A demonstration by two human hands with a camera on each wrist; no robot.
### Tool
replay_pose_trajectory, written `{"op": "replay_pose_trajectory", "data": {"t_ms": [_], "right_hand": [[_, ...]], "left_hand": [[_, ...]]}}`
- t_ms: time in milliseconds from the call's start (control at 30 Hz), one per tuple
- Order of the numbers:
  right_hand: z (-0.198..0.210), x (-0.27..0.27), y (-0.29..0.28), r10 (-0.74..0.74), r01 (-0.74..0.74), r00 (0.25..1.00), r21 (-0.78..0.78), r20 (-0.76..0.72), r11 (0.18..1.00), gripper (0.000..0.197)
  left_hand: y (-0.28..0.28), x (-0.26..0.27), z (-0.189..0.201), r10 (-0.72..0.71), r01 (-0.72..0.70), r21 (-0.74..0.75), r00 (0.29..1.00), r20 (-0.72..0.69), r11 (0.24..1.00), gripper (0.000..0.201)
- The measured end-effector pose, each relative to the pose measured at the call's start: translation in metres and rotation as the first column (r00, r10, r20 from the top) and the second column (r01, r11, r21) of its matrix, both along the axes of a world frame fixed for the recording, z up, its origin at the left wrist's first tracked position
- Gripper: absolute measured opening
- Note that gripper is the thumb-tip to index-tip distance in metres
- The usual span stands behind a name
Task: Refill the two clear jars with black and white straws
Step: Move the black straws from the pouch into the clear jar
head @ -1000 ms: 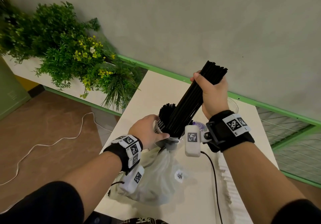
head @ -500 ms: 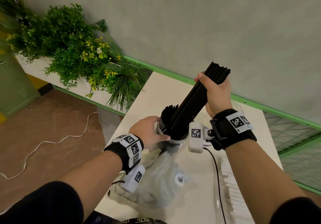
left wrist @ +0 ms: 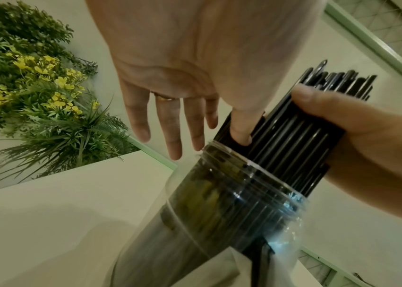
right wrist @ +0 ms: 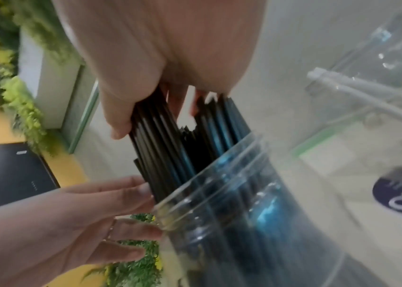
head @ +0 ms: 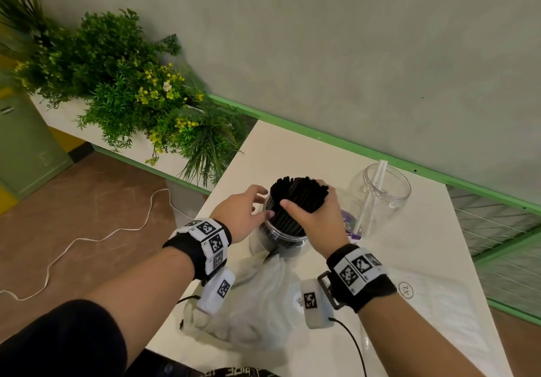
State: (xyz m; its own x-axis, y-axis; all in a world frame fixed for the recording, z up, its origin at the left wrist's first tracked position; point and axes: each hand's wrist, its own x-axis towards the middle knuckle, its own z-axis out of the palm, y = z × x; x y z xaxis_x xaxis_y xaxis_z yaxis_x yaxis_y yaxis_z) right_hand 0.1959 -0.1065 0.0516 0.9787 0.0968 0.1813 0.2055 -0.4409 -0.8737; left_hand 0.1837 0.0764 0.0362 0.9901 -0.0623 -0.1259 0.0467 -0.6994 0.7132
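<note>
A clear jar (head: 285,234) stands mid-table, packed with black straws (head: 295,193) that stick out of its mouth. My right hand (head: 307,210) grips the bundle of black straws (left wrist: 300,139) just above the rim, thumb on the near side. My left hand (head: 260,204) is beside the jar's left side with straight fingers; its thumb (left wrist: 241,134) touches the straws at the rim (left wrist: 248,165). In the right wrist view the left hand's fingertips (right wrist: 143,189) rest against the straws and jar (right wrist: 244,213). A second clear jar (head: 383,192) to the right holds two white straws (head: 370,201).
A crumpled plastic bag (head: 257,297) lies in front of the jar, and a clear package (head: 439,303) lies at the right. A purple label (head: 348,224) sits between the jars. Plants (head: 131,98) fill the planter left of the white table (head: 292,148). A white cable (head: 87,239) runs across the floor.
My right hand has brought the tilted black bundle down, so it now stands sunk in the jar. My left hand let go of the jar rim and opened its fingers.
</note>
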Motion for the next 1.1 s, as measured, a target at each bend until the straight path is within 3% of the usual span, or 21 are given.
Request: {"op": "replay_pose_trajectory", "data": {"t_ms": [100,200,300,367,467,567,800,1000,1100], "right_hand": [[-0.004,-0.002,-0.021,0.055,-0.028,0.990,-0.198,0.130,0.980,0.074],[-0.014,-0.003,-0.046,0.071,-0.072,0.997,-0.168,-0.009,0.983,0.104],[-0.035,0.007,-0.060,0.118,-0.153,0.977,-0.198,-0.180,0.968,0.117],[-0.042,0.017,-0.059,0.182,-0.220,0.951,-0.134,-0.250,0.966,0.113],[-0.039,0.026,-0.050,0.286,-0.309,0.889,-0.008,-0.358,0.951,0.090],[-0.038,0.030,-0.043,0.377,-0.358,0.840,0.125,-0.390,0.925,0.093],[-0.043,0.039,-0.039,0.378,-0.351,0.889,0.144,-0.258,0.925,0.119],[-0.028,0.043,-0.025,0.296,-0.273,0.953,0.251,-0.059,0.929,0.114],[-0.026,0.040,-0.021,0.234,-0.211,0.971,0.259,-0.059,0.942,0.115]], "left_hand": [[0.003,0.000,0.001,-0.008,0.007,-0.047,1.000,-0.029,0.999,0.054],[0.007,-0.001,-0.001,-0.073,0.059,-0.129,0.991,-0.110,0.990,0.067],[0.002,0.000,0.002,-0.162,0.123,-0.233,0.974,-0.158,0.965,0.080],[-0.008,0.002,0.004,-0.188,0.131,-0.331,0.971,-0.146,0.935,0.081],[-0.023,0.010,0.002,-0.147,0.080,-0.393,0.979,-0.144,0.916,0.091],[-0.027,0.021,-0.009,-0.088,0.021,-0.406,0.985,-0.146,0.913,0.107],[-0.039,0.030,-0.006,-0.058,0.042,-0.404,0.998,-0.026,0.914,0.093],[-0.040,0.040,0.013,-0.001,-0.020,-0.524,0.999,-0.039,0.852,0.086],[-0.037,0.043,0.013,0.037,-0.063,-0.537,0.998,-0.058,0.841,0.076]]}}
